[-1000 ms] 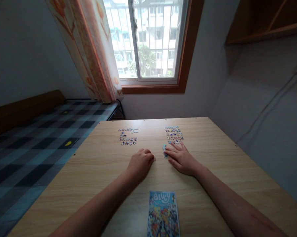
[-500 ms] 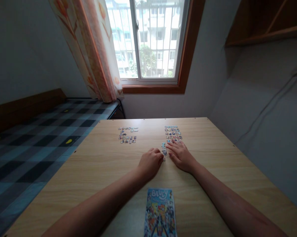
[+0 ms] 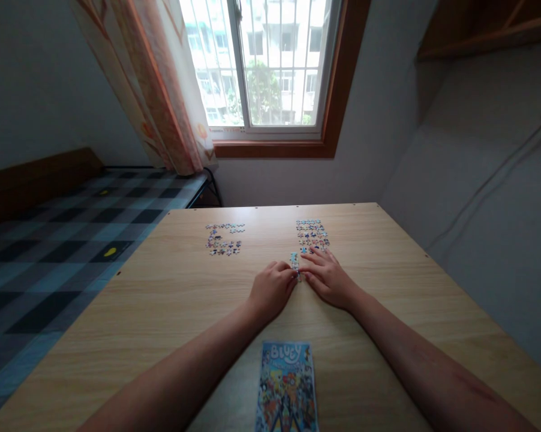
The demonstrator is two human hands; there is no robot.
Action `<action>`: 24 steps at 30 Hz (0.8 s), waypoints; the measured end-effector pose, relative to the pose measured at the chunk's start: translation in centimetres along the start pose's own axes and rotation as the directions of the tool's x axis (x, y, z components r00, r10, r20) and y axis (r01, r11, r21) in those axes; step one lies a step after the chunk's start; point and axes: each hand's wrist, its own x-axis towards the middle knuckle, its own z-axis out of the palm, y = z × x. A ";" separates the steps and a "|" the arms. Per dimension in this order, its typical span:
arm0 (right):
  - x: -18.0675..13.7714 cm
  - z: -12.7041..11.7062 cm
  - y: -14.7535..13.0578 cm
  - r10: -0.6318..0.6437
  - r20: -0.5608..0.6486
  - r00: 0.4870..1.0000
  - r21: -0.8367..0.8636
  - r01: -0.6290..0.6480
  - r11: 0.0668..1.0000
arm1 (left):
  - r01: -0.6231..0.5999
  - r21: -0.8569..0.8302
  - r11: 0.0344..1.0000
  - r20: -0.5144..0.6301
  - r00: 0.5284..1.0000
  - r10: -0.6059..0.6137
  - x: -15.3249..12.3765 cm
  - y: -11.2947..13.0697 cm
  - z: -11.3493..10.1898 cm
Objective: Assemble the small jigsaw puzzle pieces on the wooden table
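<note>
A narrow strip of joined jigsaw pieces (image 3: 294, 258) lies on the wooden table between my hands. My left hand (image 3: 273, 289) is closed, its fingertips pinched at a puzzle piece (image 3: 299, 278) by the strip's near end; the fingers hide part of it. From the right, my right hand (image 3: 327, 278) rests with its fingers spread, the fingertips at the strip's right side and the near edge of a block of puzzle pieces (image 3: 312, 231). Farther left sits another group of puzzle pieces (image 3: 223, 245), laid out in a C-like shape.
A Bluey picture sheet (image 3: 287, 384) lies on the table (image 3: 198, 300) close to me, between my forearms. Left of the table stands a bed with a checked cover (image 3: 68, 240). Beyond the far edge are a window (image 3: 279, 72) and a curtain (image 3: 149, 84).
My left fingertips have shifted slightly along the strip, and my right thumb and fingers have come closer to them. The whole view has tilted a little downward.
</note>
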 end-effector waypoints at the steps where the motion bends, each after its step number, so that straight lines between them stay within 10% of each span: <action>1: 0.0 0.0 0.0 -0.002 -0.002 1.000 0.000 0.002 1.000 | 0.005 0.001 1.000 0.001 1.000 -0.005 0.0 0.0 0.0; 24: -0.2 -0.3 0.1 0.030 -0.110 0.993 -0.038 -0.035 0.999 | 0.057 -0.060 0.997 -0.065 0.996 -0.061 -0.3 -1.1 -0.5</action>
